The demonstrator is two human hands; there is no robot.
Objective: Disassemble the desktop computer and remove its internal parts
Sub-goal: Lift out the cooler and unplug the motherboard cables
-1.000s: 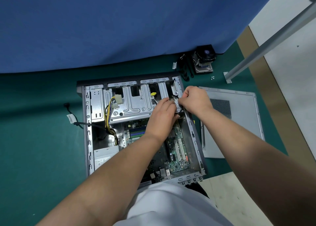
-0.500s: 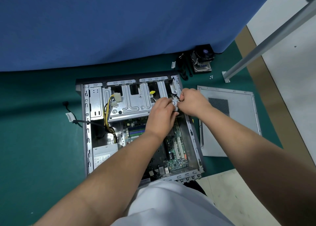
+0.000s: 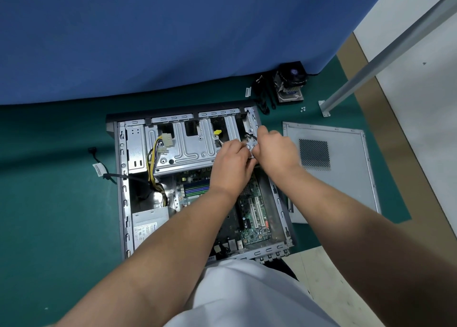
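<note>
Metal bracket [image 3: 251, 146] sits at the computer case's [image 3: 123, 178] far right corner, pinched between my left hand [image 3: 231, 163] and right hand [image 3: 277, 148]; the right is nearer, cable [image 3: 250, 135] trailing beyond it.

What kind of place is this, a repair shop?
Probably a repair or teardown workbench: an opened computer case lies on a green mat, its side panel and a removed cooler fan set aside.

Both hands, left hand [image 3: 232, 164] and right hand [image 3: 275, 148], are covering the small metal part [image 3: 251, 146] between them; the grip is unreadable. Forearms are hiding much of the circuit board [image 3: 254, 213]. The label [image 3: 146, 230] on the power box is too small to read. The metal pole [image 3: 385, 54] is running off the top-right edge.
</note>
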